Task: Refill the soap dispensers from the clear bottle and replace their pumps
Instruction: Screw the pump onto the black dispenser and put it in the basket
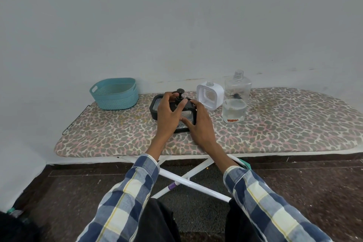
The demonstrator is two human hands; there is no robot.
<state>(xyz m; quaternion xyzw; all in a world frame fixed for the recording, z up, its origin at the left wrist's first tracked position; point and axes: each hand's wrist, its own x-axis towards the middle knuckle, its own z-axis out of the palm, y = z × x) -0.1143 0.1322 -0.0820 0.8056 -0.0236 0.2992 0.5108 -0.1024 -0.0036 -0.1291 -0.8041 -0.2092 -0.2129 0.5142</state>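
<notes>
Sleeves: blue, white and yellow plaid, one on each forearm, reaching from the bottom edge toward the ironing board [275, 124].
Left hand [169, 112]: curled around the black pump [179, 95] at the top of the black dispenser [155, 108], thumb and fingers gripping its collar.
Right hand [200, 122]: fingers spread and fairly straight, pressed against the right side of the black dispenser, steadying it.
Black dispenser: square-framed, standing on the leopard-print board cover, near the middle.
White dispenser [211, 95]: just right of the black one, neck open, no pump on it.
Clear bottle [235, 100]: just right of the white dispenser, uncapped, clear liquid in its lower part.
Basket [115, 93]: teal, at the board's left end, well apart from the dispensers.
Board legs [188, 180]: white, crossed, over a dark floor.
</notes>
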